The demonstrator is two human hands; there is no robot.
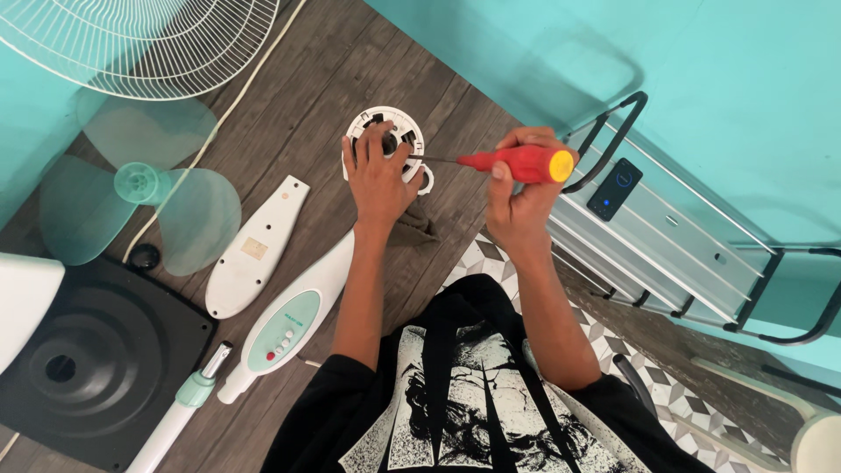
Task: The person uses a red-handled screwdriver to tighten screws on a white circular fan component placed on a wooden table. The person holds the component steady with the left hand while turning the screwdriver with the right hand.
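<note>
While the left hand (378, 180) presses down over the round white fan motor housing (385, 140) on the wood-grain floor (298, 96), its fingers are spread and curled across the top of the part, thumb tucked toward the centre, so it's clamped on that housing and holding it flat. Over on the other side, the right hand (517, 193) is wrapped tight around the red handle of a screwdriver (517, 163) with a yellow butt cap, the thin shaft running level to the left and its tip meeting the housing's right edge, just beside the left hand's fingers. A crumpled brownish cloth (415, 228) lies right under the left wrist, touching the housing's lower side.

Spread out to the left: the long white fan body with its pale green control panel (289, 328) and a row of small buttons, lying at a slant, and beside it a separate white back cover (254, 250). Farther left sits the translucent green fan blade (140, 188), and above it the white wire grille (149, 44) at the top edge. A white cord (219, 118) snakes between them. Bottom left, the black square base (96, 368), with a white pole and green collar (188, 398) resting against its corner, and a small black knob (144, 257) nearby.

To the right, a folded aluminium ladder (674, 236) lies against the turquoise wall (701, 70), a dark phone (614, 188) resting on its rail.
</note>
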